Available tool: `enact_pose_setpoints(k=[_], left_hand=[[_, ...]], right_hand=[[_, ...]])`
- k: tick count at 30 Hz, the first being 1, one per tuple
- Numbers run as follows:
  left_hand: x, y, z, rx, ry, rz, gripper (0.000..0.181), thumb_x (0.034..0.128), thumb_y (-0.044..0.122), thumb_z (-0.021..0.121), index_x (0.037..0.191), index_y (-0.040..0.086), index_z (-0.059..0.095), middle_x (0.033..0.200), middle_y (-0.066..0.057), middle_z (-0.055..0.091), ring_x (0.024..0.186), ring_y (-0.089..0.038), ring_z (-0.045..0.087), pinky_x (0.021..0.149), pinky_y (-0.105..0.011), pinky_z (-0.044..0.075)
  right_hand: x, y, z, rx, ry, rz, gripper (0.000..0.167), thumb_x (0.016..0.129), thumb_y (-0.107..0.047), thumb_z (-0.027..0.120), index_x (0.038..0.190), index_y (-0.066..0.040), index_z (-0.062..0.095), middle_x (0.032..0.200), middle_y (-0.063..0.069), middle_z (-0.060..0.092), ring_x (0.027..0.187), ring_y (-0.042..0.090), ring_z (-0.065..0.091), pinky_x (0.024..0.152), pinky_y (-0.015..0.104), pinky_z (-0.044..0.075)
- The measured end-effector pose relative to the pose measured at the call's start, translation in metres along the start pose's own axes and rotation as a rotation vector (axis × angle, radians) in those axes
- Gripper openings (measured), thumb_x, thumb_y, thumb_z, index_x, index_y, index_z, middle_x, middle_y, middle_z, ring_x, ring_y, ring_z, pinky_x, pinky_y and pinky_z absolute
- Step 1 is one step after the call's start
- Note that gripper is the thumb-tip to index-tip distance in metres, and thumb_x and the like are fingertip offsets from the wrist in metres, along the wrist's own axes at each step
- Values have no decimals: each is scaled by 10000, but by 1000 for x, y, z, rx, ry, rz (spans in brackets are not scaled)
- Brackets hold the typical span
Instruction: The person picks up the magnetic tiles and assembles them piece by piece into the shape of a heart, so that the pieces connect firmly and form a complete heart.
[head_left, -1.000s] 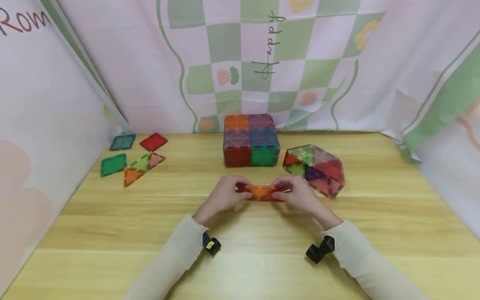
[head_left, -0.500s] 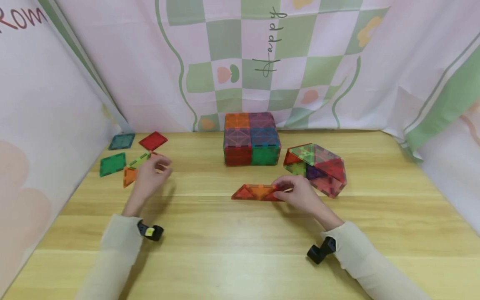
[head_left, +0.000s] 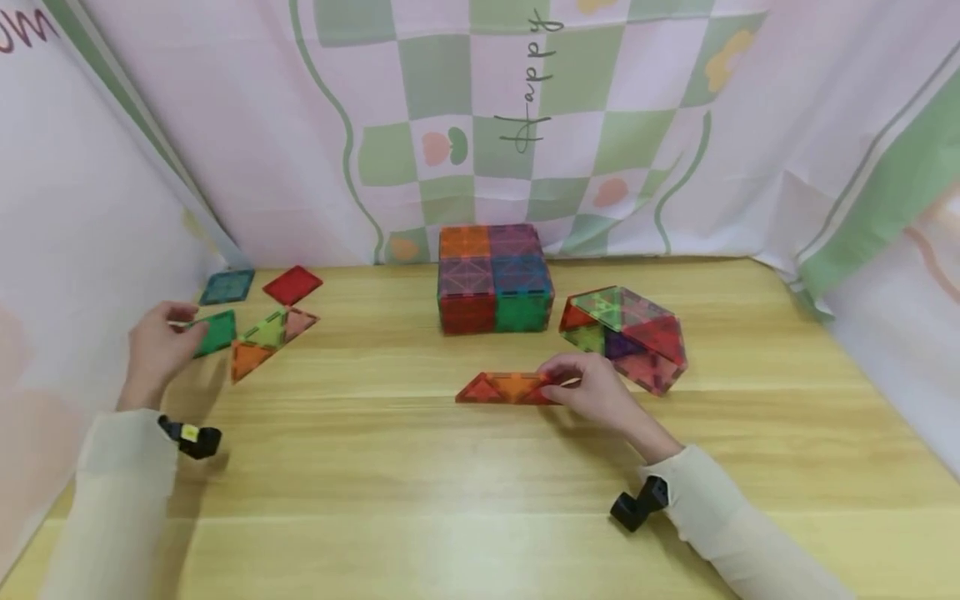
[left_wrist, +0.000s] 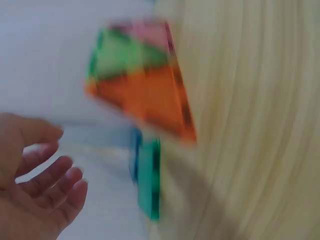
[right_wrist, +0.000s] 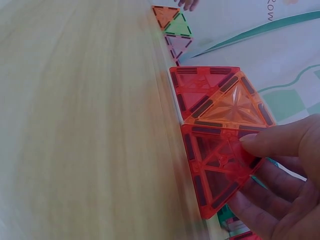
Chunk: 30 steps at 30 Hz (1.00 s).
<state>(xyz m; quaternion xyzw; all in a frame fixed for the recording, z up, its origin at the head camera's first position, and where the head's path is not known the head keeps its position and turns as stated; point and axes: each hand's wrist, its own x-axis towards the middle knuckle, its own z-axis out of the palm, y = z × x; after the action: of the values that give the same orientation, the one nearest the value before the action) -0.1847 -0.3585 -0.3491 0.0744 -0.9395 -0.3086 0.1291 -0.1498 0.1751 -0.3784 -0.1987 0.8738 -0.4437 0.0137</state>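
Observation:
My left hand (head_left: pixel 159 350) is over the outer end of a green square magnetic tile (head_left: pixel 220 331) at the far left. In the blurred left wrist view its fingers (left_wrist: pixel 65 185) are loosely bent, with nothing between them, apart from the green tile. My right hand (head_left: pixel 596 392) pinches the right end of a strip of triangular magnetic tiles (head_left: pixel 513 387). Seen from the right wrist, the strip stands upright on the table: a red triangle (right_wrist: pixel 200 85), an orange triangle (right_wrist: pixel 235 107) and another red triangle (right_wrist: pixel 215 175) between thumb and fingers.
A box of coloured tiles (head_left: pixel 495 283) stands at the back centre, with a faceted tile structure (head_left: pixel 630 333) to its right. Beside the green tile are joined orange, green and pink triangles (head_left: pixel 262 333), a blue tile (head_left: pixel 227 287) and a red tile (head_left: pixel 292 285). Curtains surround the table.
My left hand has let go of the strip's left end and swung left, past the joined triangles, to the green tile. My right hand stays on the strip.

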Motion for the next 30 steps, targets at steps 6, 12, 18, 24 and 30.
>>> enact_pose_setpoints(k=[6,12,18,24,30], left_hand=[[23,-39,-13,160,-330,23,752,941,278,583,1362,-233,228,1326,-486,255,1167,-615,300,926,-677,328],[41,-65,-13,263,-546,70,978,866,328,681,1370,-269,95,1333,-523,161,1216,-647,197,990,-699,241],[52,-68,-10,288,-628,120,962,885,342,649,1383,-245,71,1348,-513,147,1216,-655,196,981,-707,240],[56,-64,-5,367,-597,141,945,897,427,615,1350,-273,170,1308,-512,234,1160,-641,295,953,-690,302],[44,-59,-19,416,-409,97,990,843,534,632,1272,-299,312,1159,-504,419,929,-538,511,717,-580,459]], right_hand=[[0,-1,3,8,-14,19,147,815,16,691,963,7,696,934,147,700,866,257,669,719,296,564],[-1,0,5,25,-28,32,134,826,1,693,959,-4,695,942,143,696,871,245,667,715,272,561],[-1,-1,5,37,-19,24,132,826,-10,700,958,-3,697,937,141,698,867,237,668,703,252,556],[-1,0,3,28,1,32,132,812,13,703,943,2,697,929,143,701,861,245,669,701,270,565],[-1,-1,1,36,1,23,136,808,19,704,943,5,695,927,143,700,852,222,669,705,260,562]])
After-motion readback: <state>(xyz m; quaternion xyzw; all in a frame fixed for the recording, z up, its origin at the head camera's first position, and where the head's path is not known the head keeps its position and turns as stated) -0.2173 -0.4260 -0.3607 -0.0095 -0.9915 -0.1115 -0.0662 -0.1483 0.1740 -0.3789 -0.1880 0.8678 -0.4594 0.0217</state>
